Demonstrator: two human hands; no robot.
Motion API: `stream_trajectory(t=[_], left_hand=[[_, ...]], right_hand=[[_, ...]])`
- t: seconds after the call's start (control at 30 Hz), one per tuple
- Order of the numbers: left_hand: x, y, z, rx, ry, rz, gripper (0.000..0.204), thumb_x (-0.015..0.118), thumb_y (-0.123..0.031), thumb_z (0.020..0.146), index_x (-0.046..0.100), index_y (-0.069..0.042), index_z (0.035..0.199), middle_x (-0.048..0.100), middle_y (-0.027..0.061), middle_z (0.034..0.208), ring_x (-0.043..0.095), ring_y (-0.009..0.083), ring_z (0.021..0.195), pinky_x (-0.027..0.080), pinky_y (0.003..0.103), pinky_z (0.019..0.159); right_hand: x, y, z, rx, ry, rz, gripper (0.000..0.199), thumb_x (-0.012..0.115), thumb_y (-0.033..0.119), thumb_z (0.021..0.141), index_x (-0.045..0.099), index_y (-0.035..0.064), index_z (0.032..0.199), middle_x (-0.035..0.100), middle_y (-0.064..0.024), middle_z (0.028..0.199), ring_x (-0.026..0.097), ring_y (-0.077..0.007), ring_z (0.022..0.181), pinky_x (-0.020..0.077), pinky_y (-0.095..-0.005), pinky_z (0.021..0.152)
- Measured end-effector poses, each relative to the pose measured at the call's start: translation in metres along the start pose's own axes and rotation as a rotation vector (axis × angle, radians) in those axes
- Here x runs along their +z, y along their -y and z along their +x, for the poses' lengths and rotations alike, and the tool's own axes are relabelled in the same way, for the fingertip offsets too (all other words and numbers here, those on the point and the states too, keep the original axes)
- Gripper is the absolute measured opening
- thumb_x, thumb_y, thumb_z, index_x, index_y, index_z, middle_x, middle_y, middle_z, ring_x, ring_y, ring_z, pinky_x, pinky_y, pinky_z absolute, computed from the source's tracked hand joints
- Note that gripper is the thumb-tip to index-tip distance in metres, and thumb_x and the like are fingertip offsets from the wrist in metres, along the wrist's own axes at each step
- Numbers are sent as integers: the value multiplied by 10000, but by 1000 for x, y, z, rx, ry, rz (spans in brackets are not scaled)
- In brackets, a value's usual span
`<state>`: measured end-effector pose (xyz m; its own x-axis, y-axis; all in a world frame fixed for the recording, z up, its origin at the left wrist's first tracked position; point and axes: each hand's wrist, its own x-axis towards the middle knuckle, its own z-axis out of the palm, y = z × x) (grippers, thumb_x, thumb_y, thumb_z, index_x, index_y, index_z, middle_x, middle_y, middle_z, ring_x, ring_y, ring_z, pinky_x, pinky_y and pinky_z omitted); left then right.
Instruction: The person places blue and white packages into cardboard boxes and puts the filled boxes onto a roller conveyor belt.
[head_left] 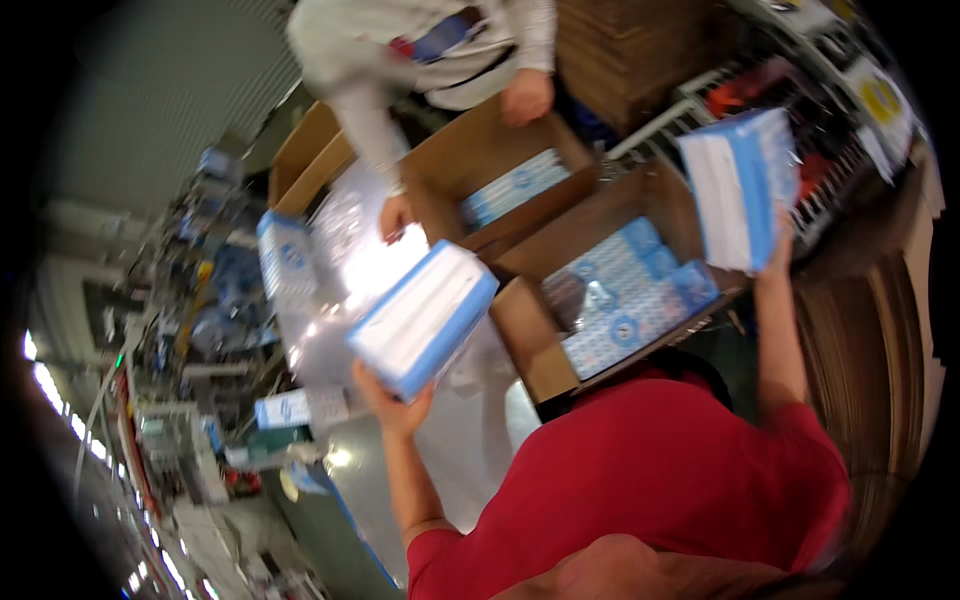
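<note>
One pack (425, 315) is clamped in the left hand (395, 402), another pack (735, 190) in the right hand (779, 247). Both are coloured white and blue; any lettering is blurred.

blurry printed packs (622, 332), no readable text

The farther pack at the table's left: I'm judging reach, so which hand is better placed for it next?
Probably the left hand: it's nearer that pack, while the right hand is right of the nearer carton. Both hold packs, so either needs freeing.
</note>
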<state>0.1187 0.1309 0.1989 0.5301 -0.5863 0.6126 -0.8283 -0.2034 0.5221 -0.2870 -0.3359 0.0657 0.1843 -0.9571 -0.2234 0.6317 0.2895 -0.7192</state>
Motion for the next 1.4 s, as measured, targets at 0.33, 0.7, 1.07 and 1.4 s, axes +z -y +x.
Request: stream_trajectory(t=[0.33,0.7,1.07,1.4], left_hand=[[255,-101,61,19,1092,-147,679,625,-352,763,367,-192,1371,516,215,1151,532,371,1004,440,424,832],[297,-50,-47,377,774,34,382,594,-161,750,569,-74,1121,548,159,1161,535,312,1040,429,423,864],[279,-16,-61,-374,685,382,604,463,-272,881,272,23,1372,156,210,1468,145,337,1363,91,484,1087],[322,4,-128,-850,453,-295,626,289,-374,961,160,68,1386,210,210,1446,232,307,1331,180,375,1088]], right_hand=[[90,28,-50,336,191,294,682,565,401,807,353,-12,1306,496,-193,1229,540,-303,1082,464,-420,911],[154,-42,-5,-720,1495,-2112,992,813,306,518,332,222,1382,254,-211,1415,273,-392,1275,203,-565,1016],[111,-60,14,-448,1442,-1977,922,625,515,754,135,149,1444,335,-252,1372,391,-336,1243,378,-434,954],[59,-45,12,483,1257,-1821,1143,676,510,718,-89,9,1404,353,-291,1343,417,-347,1216,376,-360,958]])
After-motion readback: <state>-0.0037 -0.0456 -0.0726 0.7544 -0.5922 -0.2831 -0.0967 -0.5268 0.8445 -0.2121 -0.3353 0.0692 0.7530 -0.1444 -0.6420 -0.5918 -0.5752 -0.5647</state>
